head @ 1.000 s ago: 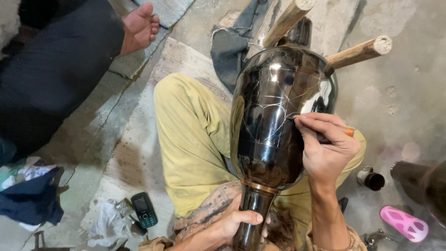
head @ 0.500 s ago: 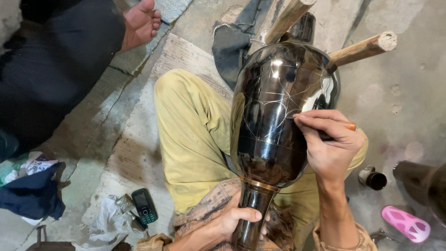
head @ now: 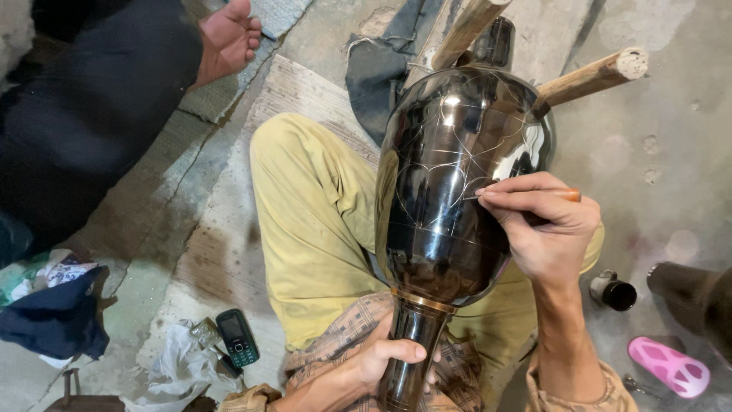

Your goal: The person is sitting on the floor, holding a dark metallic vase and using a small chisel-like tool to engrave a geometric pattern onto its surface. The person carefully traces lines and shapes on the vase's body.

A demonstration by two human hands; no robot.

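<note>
A large glossy black metal vase with fine scratched line patterns lies across my lap, its neck toward me. My left hand grips the narrow neck just below a brass-coloured band. My right hand rests on the vase's right side, pinching a thin engraving tool with an orange handle. The tool's tip touches the shiny surface. The far end of the vase leans on two wooden sticks.
Another person in dark clothes sits at upper left, one hand on a mat. A small mobile phone and crumpled plastic lie on the concrete floor at lower left. A small dark cup, a pink sandal and another dark vessel are at right.
The view has shifted slightly. My right hand has moved the tool a little along the vase's surface. My left hand keeps its hold on the neck.
</note>
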